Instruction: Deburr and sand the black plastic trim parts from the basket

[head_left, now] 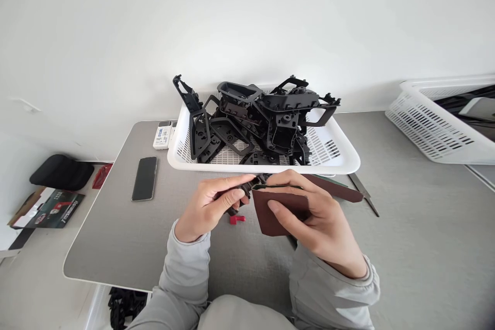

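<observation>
My left hand [209,205] is closed round a small black plastic part [249,184], pinching it between thumb and fingers. A folded piece of reddish-brown sandpaper [265,216] is gripped in my right hand [327,219], its thumb flat on the near face. The sandpaper's upper left edge meets the end of the black part; whether they press together I cannot tell. On the table just below the part lies a small red piece with a peg [236,219]. Behind my right hand rests another brown sheet [340,188], with a narrow metal file [363,193] beside it.
A white basket [266,168] heaped with black plastic parts [286,100] stands against the wall. To its left are a phone [144,179] and a small white box [162,135]. A second white basket [421,118] stands at right. More black parts [126,305] sit below the table edge.
</observation>
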Demonstrator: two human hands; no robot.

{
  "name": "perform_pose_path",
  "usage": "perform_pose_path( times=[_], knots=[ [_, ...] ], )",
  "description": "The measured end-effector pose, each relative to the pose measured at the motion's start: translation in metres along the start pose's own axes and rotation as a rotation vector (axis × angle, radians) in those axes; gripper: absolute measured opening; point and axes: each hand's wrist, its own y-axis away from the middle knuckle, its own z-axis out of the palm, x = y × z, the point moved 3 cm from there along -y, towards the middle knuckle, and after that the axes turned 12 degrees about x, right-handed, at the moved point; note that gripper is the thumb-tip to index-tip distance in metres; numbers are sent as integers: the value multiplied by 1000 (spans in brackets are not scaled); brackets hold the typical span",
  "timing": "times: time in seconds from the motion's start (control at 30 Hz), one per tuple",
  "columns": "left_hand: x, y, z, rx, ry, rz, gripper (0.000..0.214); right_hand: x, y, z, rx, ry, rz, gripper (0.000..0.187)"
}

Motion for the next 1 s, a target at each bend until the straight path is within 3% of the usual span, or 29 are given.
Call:
perform_pose_path(
  times=[0.2,0.4,0.6,0.77,1.0],
  knots=[
    [0,-4,0,195,87,-19,23,2,0,-4,117,-21,70,14],
    [-6,-5,9,334,196,-74,26,2,-2,9,52,-25,56,15],
    [-8,-4,18,302,321,-30,28,2,1,19,127,7,7,15],
    [-6,-4,17,301,225,15,25,1,3,19,225,19,-7,15],
    [-5,-4,17,320,165,49,20,-1,2,18,257,95,40,14]
  ],
)
